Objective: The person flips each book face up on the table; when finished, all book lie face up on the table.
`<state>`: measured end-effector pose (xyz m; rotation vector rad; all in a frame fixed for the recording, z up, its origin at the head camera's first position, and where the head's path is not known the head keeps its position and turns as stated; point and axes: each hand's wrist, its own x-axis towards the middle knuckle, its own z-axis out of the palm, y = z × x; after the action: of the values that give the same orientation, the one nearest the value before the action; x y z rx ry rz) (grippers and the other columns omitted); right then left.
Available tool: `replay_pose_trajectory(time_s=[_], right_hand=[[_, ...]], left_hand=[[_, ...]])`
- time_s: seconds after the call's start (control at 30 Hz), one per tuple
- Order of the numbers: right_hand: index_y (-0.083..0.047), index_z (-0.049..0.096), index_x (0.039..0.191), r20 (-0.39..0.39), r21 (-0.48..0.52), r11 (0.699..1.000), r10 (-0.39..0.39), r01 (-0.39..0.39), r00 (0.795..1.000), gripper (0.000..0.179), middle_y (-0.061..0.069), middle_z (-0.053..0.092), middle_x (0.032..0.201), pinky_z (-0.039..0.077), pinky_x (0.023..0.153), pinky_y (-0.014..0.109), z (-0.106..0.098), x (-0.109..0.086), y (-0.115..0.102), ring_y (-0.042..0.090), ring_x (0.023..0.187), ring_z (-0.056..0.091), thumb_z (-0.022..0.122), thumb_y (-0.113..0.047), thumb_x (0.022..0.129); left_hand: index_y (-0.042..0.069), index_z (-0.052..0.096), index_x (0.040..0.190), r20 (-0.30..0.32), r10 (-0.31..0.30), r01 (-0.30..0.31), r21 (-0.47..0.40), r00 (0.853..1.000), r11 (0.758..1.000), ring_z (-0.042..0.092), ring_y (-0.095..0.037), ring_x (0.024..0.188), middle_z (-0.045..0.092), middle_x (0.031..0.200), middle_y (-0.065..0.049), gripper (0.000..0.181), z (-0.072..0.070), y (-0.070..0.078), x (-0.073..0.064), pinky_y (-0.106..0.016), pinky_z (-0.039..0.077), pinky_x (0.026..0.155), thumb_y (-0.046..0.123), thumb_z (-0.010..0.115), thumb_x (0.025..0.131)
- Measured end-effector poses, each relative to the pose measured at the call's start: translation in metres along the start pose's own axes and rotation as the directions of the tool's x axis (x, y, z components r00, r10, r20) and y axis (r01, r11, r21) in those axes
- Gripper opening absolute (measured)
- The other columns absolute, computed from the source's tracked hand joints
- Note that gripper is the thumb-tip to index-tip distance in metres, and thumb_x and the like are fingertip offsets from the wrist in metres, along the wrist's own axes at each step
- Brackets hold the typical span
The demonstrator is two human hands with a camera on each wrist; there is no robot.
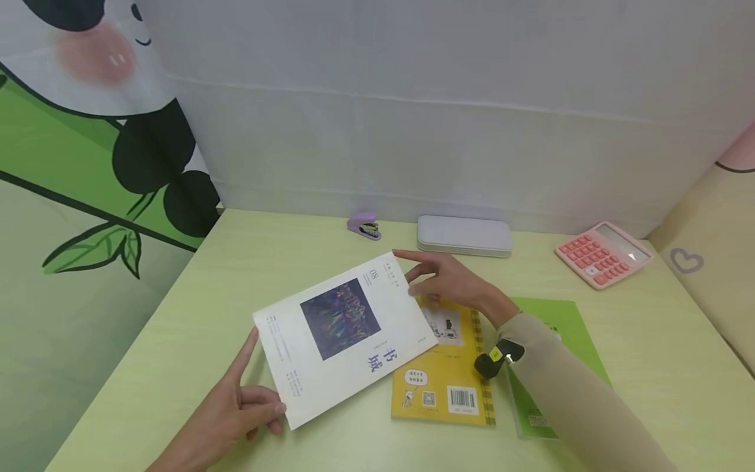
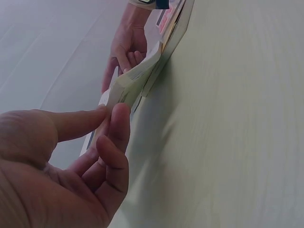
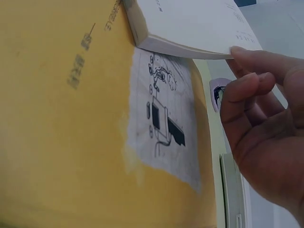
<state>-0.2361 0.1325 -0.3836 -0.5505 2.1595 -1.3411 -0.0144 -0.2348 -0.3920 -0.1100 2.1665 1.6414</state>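
Observation:
A white book [image 1: 377, 347] with a dark picture on its cover is held tilted, its right end overlapping a yellow book [image 1: 436, 393]. At its left end, my left hand [image 1: 227, 400] grips the short edge. The left wrist view shows the thumb and curled fingers [image 2: 118, 126] pinching the pages' edge. My right hand [image 1: 451, 278] holds the opposite end near the far corner, its thumb against the edge. Close over the yellow book's printed drawing [image 3: 161, 114], the right wrist view shows the white book's corner.
Right of the yellow book lies a green book [image 1: 566, 321], partly under my right forearm. Along the back are a purple stapler [image 1: 364, 225], a pale pencil case [image 1: 464, 235] and a pink calculator [image 1: 603, 254]. A white cloth wall [image 1: 354, 151] stands behind the table.

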Motion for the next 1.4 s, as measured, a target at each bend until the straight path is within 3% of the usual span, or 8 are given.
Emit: replay_pose_trajectory(time_s=[0.23, 0.47, 0.8, 0.97, 1.2, 1.4], right_hand=[[-0.046, 0.052, 0.154, 0.002, -0.007, 0.998, 0.057, -0.057, 0.998, 0.070, 0.002, 0.075, 0.129, 0.047, 0.058, 0.026, 0.003, 0.005, 0.002, 0.022, 0.065, 0.060, 0.074, -0.013, 0.096], [-0.038, 0.056, 0.153, -0.001, -0.071, 0.993, 0.090, -0.090, 0.996, 0.065, 0.002, 0.076, 0.128, 0.044, 0.052, 0.024, 0.006, 0.013, 0.004, 0.020, 0.074, 0.072, 0.075, -0.016, 0.096], [-0.026, 0.063, 0.148, -0.006, -0.098, 0.993, 0.072, -0.072, 0.997, 0.054, 0.004, 0.078, 0.124, 0.037, 0.049, 0.023, 0.009, 0.018, 0.009, 0.016, 0.066, 0.067, 0.076, -0.014, 0.096], [-0.025, 0.066, 0.145, -0.012, -0.102, 0.991, 0.084, -0.085, 0.996, 0.052, 0.003, 0.078, 0.125, 0.038, 0.052, 0.024, 0.010, 0.019, 0.007, 0.014, 0.066, 0.065, 0.077, -0.015, 0.096], [-0.019, 0.067, 0.144, -0.010, -0.135, 0.989, 0.054, -0.055, 0.998, 0.047, 0.007, 0.076, 0.131, 0.052, 0.069, 0.025, 0.011, 0.018, 0.006, 0.014, 0.091, 0.076, 0.075, -0.016, 0.097], [-0.020, 0.069, 0.142, -0.010, -0.160, 0.985, 0.059, -0.060, 0.998, 0.045, 0.006, 0.075, 0.132, 0.057, 0.081, 0.027, 0.011, 0.016, 0.003, 0.016, 0.103, 0.076, 0.075, -0.016, 0.097]], left_hand=[[0.022, -0.026, 0.166, 0.030, -0.010, 0.010, 0.008, 0.999, 1.000, 0.066, -0.020, 0.066, 0.077, 0.090, -0.015, 0.127, 0.001, 0.000, 0.001, -0.028, 0.051, 0.058, 0.010, 0.078, 0.094], [0.014, -0.028, 0.164, 0.044, -0.046, 0.046, 0.008, 0.998, 0.999, 0.068, -0.022, 0.068, 0.078, 0.089, -0.014, 0.130, 0.002, -0.004, 0.003, -0.030, 0.052, 0.057, 0.010, 0.080, 0.092], [0.003, -0.030, 0.161, 0.071, -0.068, 0.068, 0.001, 0.995, 0.998, 0.070, -0.024, 0.068, 0.078, 0.088, -0.012, 0.130, 0.003, -0.006, 0.007, -0.032, 0.054, 0.055, 0.010, 0.081, 0.092], [0.001, -0.029, 0.161, 0.058, -0.095, 0.093, 0.028, 0.994, 0.995, 0.070, -0.025, 0.067, 0.078, 0.086, -0.011, 0.131, 0.005, -0.006, 0.008, -0.032, 0.054, 0.055, 0.010, 0.082, 0.092], [0.000, -0.029, 0.161, 0.040, -0.120, 0.118, 0.047, 0.992, 0.992, 0.069, -0.023, 0.065, 0.077, 0.084, -0.010, 0.129, 0.008, -0.005, 0.009, -0.032, 0.054, 0.055, 0.008, 0.081, 0.092], [-0.001, -0.029, 0.160, 0.029, -0.131, 0.129, 0.065, 0.991, 0.989, 0.068, -0.023, 0.062, 0.077, 0.082, -0.009, 0.129, 0.010, -0.004, 0.009, -0.033, 0.055, 0.053, 0.006, 0.080, 0.092]])
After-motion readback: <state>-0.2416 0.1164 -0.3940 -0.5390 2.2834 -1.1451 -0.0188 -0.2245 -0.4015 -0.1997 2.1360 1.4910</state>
